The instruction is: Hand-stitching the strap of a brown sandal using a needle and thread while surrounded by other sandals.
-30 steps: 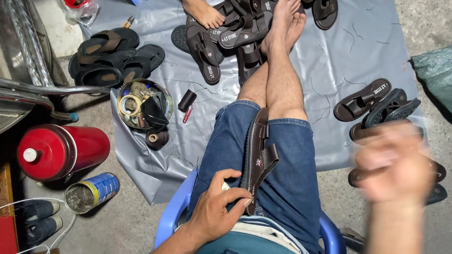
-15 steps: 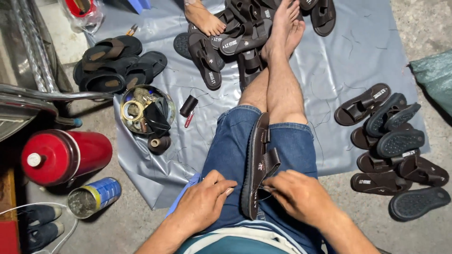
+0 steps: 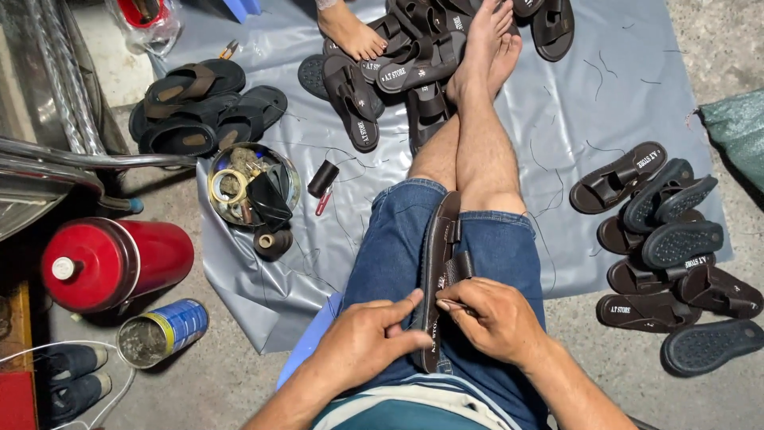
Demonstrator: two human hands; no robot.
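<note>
Both our hands sit on one dark brown sandal that lies along our lap, on the blue shorts (image 3: 398, 247). Our left hand (image 3: 368, 342) presses down on the sandal (image 3: 440, 271) near its heel end, thumb on top. Our right hand (image 3: 493, 318) pinches at the strap, fingertips squeezed together; we cannot tell if they hold something small. We think the sandal could slide off our leg, because it only rests there. It looks long, flat and bendy, with a strap across the middle. More sandals (image 3: 668, 239) lie near the right edge of the grey sheet (image 3: 557, 103).
</note>
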